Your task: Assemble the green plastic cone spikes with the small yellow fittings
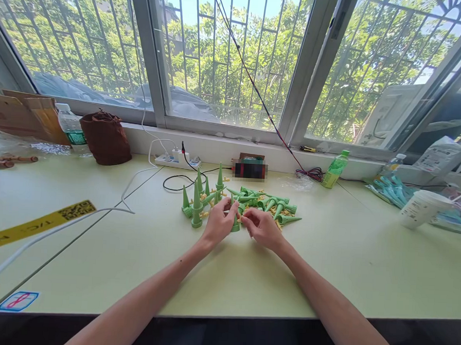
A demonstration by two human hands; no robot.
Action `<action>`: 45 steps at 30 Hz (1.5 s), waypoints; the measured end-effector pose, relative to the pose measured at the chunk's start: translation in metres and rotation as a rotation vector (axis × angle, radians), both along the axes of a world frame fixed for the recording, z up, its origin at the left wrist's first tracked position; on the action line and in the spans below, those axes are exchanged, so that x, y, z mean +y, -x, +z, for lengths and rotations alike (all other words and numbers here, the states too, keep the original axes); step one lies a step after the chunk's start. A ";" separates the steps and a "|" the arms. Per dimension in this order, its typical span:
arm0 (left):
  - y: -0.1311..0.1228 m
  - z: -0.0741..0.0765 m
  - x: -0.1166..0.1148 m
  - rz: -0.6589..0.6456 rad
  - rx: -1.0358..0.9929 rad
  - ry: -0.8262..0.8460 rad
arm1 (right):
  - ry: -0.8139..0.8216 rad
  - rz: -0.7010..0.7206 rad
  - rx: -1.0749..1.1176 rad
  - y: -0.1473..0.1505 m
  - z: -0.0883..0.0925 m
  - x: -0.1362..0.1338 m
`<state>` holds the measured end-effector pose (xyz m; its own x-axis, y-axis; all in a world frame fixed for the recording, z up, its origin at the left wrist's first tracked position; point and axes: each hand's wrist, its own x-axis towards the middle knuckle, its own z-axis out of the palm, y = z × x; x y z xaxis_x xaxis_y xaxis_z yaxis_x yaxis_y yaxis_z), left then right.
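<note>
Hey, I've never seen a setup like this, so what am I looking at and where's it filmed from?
There's no machine, just a person's two bare hands. The single picture comes from a camera worn on their head, looking forward and down. On the pale table, several green cones stand upright to the left; a heap of cones lies to the right, with small yellow pieces among them. The left hand holds one cone. The right hand is pinched close beside it, but whatever it grips is too small to tell.
</note>
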<state>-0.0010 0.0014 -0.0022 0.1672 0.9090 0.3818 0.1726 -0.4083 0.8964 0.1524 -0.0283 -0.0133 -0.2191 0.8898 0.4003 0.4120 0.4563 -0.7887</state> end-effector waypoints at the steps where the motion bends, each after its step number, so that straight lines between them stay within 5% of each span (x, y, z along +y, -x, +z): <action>1: 0.000 0.000 0.000 -0.001 -0.003 0.003 | 0.005 -0.001 -0.005 0.000 0.000 0.000; 45: 0.002 0.007 -0.003 -0.037 -0.070 0.136 | -0.034 -0.001 -0.035 0.000 0.004 -0.002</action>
<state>-0.0034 -0.0015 0.0050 0.1788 0.9469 0.2674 0.0946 -0.2870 0.9532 0.1521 -0.0307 -0.0093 -0.2321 0.8763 0.4221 0.4395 0.4816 -0.7582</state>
